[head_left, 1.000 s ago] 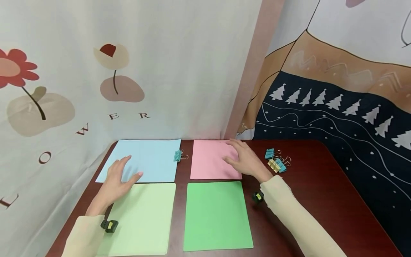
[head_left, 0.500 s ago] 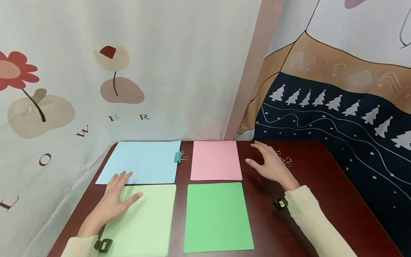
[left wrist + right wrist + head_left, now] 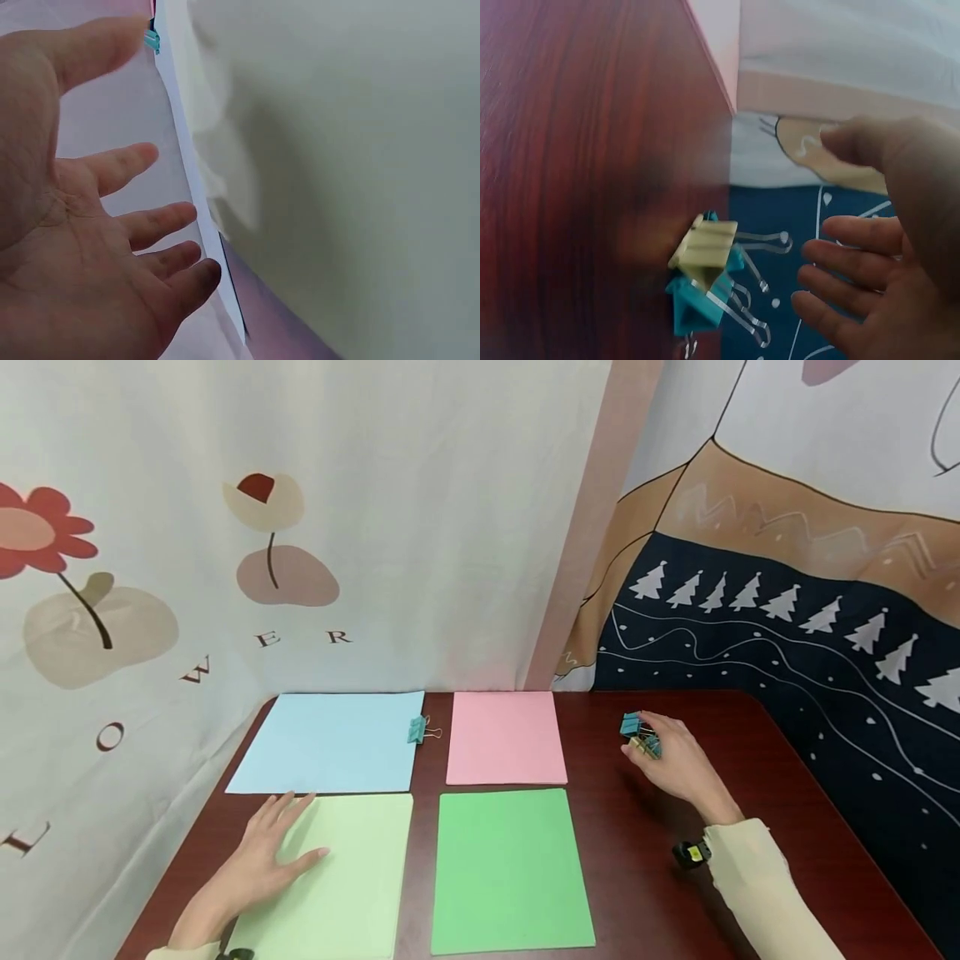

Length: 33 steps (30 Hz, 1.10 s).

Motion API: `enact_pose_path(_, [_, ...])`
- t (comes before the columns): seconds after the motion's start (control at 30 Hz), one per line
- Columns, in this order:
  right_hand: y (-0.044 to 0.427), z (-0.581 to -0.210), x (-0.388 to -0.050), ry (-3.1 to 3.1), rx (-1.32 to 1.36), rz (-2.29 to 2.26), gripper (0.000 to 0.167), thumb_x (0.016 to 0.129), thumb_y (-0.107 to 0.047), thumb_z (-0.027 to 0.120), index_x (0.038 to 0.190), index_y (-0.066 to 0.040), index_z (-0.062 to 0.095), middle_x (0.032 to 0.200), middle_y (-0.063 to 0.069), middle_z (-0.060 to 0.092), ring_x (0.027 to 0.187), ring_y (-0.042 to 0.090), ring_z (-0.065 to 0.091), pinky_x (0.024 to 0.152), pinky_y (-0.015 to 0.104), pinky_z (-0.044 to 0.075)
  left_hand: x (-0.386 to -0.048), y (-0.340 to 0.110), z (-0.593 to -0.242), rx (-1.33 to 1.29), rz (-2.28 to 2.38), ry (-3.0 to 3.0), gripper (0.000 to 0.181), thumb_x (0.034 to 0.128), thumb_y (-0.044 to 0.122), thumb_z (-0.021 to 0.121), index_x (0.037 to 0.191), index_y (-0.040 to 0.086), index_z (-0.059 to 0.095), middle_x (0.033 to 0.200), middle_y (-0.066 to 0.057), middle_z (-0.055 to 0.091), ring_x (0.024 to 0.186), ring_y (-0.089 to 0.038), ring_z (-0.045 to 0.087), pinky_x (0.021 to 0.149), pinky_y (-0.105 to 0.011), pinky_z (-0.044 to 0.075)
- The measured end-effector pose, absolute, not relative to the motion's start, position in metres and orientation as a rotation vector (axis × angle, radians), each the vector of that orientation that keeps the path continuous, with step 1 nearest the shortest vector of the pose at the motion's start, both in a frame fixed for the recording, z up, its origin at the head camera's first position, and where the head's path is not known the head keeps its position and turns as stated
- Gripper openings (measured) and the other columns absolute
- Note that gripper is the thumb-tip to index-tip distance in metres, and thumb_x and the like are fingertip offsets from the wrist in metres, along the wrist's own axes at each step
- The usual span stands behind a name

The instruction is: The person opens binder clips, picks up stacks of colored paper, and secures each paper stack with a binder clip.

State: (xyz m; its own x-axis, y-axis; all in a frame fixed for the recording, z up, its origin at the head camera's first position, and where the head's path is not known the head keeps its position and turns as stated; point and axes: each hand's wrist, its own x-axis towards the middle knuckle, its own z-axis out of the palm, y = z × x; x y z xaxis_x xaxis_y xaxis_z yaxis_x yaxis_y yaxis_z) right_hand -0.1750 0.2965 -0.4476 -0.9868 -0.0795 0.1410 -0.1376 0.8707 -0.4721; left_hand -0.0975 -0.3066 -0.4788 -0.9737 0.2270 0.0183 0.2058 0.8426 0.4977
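My right hand [image 3: 678, 764] is over a small pile of binder clips at the table's right; a teal clip [image 3: 631, 724] and a yellow clip [image 3: 643, 747] show at its fingertips. In the right wrist view that hand [image 3: 870, 277] has spread fingers, apart from the yellow clip [image 3: 705, 247] and the teal clip [image 3: 697, 309]. Fingers spread, my left hand [image 3: 258, 860] hovers above the left part of the light green paper [image 3: 352, 868]; it holds nothing. The left wrist view shows its palm [image 3: 90, 247] and loosely bent fingers.
Blue paper [image 3: 330, 743] lies at the back left, a teal clip [image 3: 417, 729] at its right edge. Pink paper [image 3: 506, 739] is beside it, with green paper [image 3: 512, 868] in front. A printed curtain [image 3: 420, 527] hangs behind the dark red table [image 3: 750, 760].
My right hand has moved right, from over the pink paper to the clip pile. My left hand has drawn back toward the front, from over the blue paper to over the light green paper.
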Motion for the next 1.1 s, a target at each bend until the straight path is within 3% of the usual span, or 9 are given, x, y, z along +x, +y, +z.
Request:
enact_pose_path(0.33, [0.304, -0.454, -0.175, -2.946, 0.129, 0.651, 0.047, 0.099, -0.023, 0.062, 0.134, 0.009, 0.060, 0.136, 0.030, 0.060, 0.122, 0.043, 0.052, 0.099, 0.062, 0.049, -0.094, -0.306, -0.482, 0.348, 0.780, 2.915, 0.072, 0.0953, 0.029, 0.072, 0.151, -0.006, 0.043, 0.159, -0.037, 0.023, 0.143, -0.061, 0.022, 0.103, -0.077, 0.032])
enact_pose_path(0.7, [0.309, -0.465, -0.179, -2.853, 0.173, 0.553, 0.031, 0.100, -0.016, 0.062, 0.111, 0.011, 0.072, 0.112, 0.029, 0.070, 0.102, 0.041, 0.059, 0.080, 0.053, 0.055, -0.100, -0.303, -0.478, 0.286, 0.732, 2.916, 0.064, 0.0944, 0.023, 0.073, 0.146, -0.006, 0.050, 0.158, -0.035, 0.027, 0.141, -0.060, 0.026, 0.102, -0.075, 0.037])
enact_pose_path(0.9, [0.310, -0.468, -0.180, -2.808, 0.160, 0.631, 0.025, 0.098, -0.013, 0.060, 0.105, 0.004, 0.077, 0.114, 0.028, 0.069, 0.107, 0.044, 0.058, 0.086, 0.058, 0.054, -0.104, -0.300, -0.475, 0.231, 0.734, 2.920, 0.063, 0.0915, 0.024, 0.076, 0.143, -0.005, 0.054, 0.154, -0.035, 0.033, 0.138, -0.059, 0.031, 0.098, -0.071, 0.043])
enact_pose_path(1.1, [0.306, -0.467, -0.181, -2.862, 0.082, 0.712, 0.026, 0.099, -0.018, 0.062, 0.112, -0.001, 0.077, 0.120, 0.027, 0.070, 0.106, 0.042, 0.064, 0.084, 0.055, 0.056, -0.110, -0.296, -0.473, 0.121, 0.730, 2.920, 0.065, 0.0878, 0.021, 0.080, 0.142, -0.004, 0.054, 0.151, -0.036, 0.033, 0.137, -0.057, 0.031, 0.098, -0.070, 0.044])
